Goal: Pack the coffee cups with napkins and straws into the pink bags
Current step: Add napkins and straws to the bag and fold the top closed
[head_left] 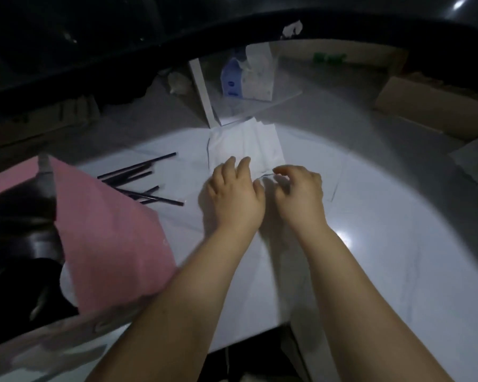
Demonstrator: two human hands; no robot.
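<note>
Observed at the white table (398, 244), under dim light with one bright patch.

Item in hand: a single white napkin (246, 144), lying flat at the centre of the table, at twelve o'clock from both hands.

Left hand (233, 188): fingers nearly straight and slightly spread, resting on the napkin's near edge and pinning it.

Right hand (298, 188): fingers curled in narrow. As far as can be made out, they nip the near right corner, where the edge stands a little off the table.

Other task items: the black straws (141, 180) lie loose at nine o'clock from the hands. The pink bag (108, 238) stands open at eight o'clock, with a dark glossy form inside, probably a coffee cup (25, 244). A blue-and-white tissue pack (246, 81) sits at twelve o'clock, beyond the napkin. A cardboard box (425, 106) lies at two o'clock.

Assessment: the step appears to be folding or picking up the napkin before it goes into the bag.

Recommendation: keep the left fingers flat as an anchor. Lift only the pinched corner and bring it over squarely. Crease with light pressure, since thin paper tears if dragged. Carry it to the bag without sweeping the straws.
</note>
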